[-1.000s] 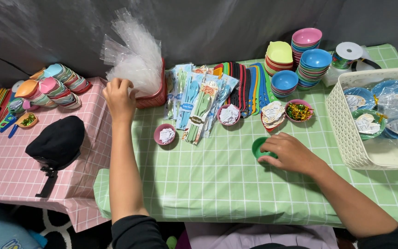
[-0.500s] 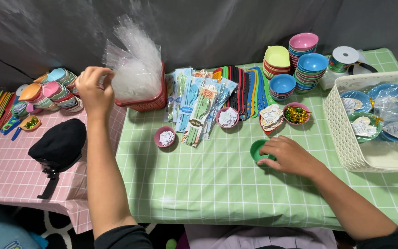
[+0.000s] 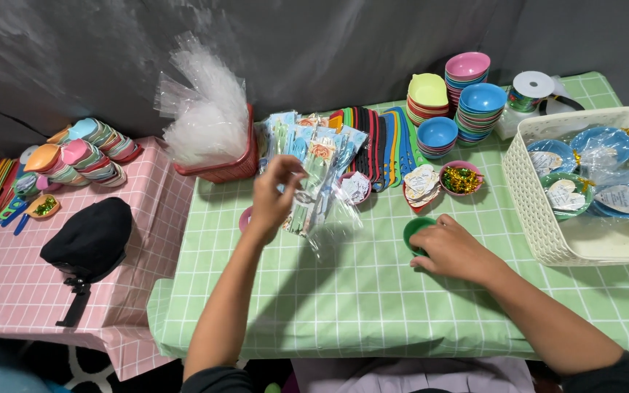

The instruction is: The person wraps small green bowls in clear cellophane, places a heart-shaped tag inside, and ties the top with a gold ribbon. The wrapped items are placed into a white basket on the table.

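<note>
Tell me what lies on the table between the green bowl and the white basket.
In the head view, the stretch between the green bowl under the right hand and the white basket is bare green checked tablecloth; nothing lies there.

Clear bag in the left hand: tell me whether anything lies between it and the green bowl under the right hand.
Nothing visible does. Between the clear bag held by the left hand and the green bowl under the right hand lies only bare green tablecloth.

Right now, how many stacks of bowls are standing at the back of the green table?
4. A pink-topped stack, a blue-topped stack in front of it, a yellow-topped stack to their left, and a short blue stack nearest. More could be hidden behind them.
</note>
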